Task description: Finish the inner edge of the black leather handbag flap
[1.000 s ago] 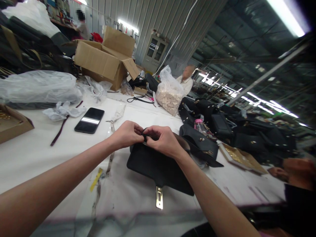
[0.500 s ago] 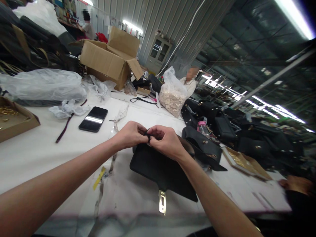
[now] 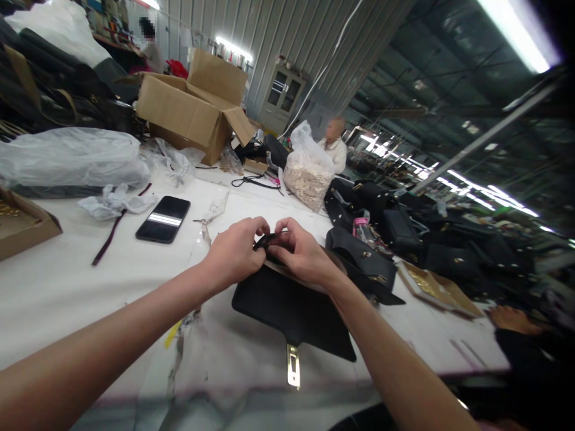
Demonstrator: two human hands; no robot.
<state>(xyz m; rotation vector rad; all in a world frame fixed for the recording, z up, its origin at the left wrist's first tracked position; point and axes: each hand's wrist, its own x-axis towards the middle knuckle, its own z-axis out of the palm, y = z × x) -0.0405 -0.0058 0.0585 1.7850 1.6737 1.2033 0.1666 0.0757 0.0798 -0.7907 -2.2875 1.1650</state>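
The white surface [image 3: 67,281] lies bare left of the arms, out to the phone [image 3: 163,219]. The cardboard box [image 3: 188,111] stands open at the far edge; its contents are hidden. Mid-surface, the black bag [image 3: 287,308] lies flat, clasp toward the near edge. The left hand [image 3: 236,251] and right hand [image 3: 300,251] pinch its black strap [image 3: 265,240], now lifted slightly higher than before.

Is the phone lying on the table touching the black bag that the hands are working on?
Apart. The head view shows bare white table between the phone and the black bag.
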